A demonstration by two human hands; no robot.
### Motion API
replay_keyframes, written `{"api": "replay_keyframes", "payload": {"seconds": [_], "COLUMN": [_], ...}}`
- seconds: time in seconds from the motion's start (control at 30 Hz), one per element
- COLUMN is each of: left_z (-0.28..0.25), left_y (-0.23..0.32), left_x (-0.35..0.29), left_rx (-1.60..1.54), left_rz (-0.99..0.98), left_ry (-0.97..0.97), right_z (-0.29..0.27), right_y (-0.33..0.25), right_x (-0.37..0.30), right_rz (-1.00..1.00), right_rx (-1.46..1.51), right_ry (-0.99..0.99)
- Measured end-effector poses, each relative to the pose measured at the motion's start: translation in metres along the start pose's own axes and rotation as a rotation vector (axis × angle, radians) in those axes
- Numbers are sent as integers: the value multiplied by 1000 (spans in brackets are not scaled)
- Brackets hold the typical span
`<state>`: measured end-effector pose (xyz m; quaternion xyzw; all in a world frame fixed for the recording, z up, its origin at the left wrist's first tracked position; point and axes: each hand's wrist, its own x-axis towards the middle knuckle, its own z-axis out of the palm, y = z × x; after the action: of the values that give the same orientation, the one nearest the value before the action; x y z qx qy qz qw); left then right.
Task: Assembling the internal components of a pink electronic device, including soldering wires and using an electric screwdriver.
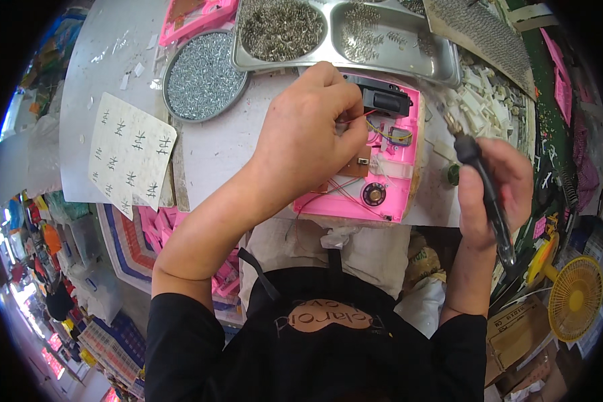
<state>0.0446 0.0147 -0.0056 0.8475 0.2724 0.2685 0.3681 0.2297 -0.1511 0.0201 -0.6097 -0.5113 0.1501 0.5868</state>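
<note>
A pink plastic housing (398,181) lies on the work table. Fitted in it are a black box-like part (387,100), a small round speaker (373,194), a brown circuit board (357,165) and thin red and yellow wires. My left hand (311,130) is over the housing's left side, its thumb and fingers pinched together beside the black part. What they pinch is hidden. To the right of the housing, my right hand (499,191) grips a black electric screwdriver (479,167), its metal tip pointing up and left, apart from the housing.
A round dish of small silver screws (204,77) and a metal tray (398,57) holding springs stand at the back. White plastic pieces (479,100) are heaped at right. A marked card (130,151) lies left. A yellow fan (575,298) stands at lower right.
</note>
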Motion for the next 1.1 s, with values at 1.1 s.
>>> {"api": "replay_keyframes", "payload": {"seconds": [1.1], "left_z": [2], "left_y": [-1], "left_x": [0], "left_rx": [14], "left_rz": [9], "left_ry": [26], "right_z": [-3], "right_y": [15], "right_x": [10], "right_rz": [-348], "right_rx": [-140], "right_ry": [-318]}}
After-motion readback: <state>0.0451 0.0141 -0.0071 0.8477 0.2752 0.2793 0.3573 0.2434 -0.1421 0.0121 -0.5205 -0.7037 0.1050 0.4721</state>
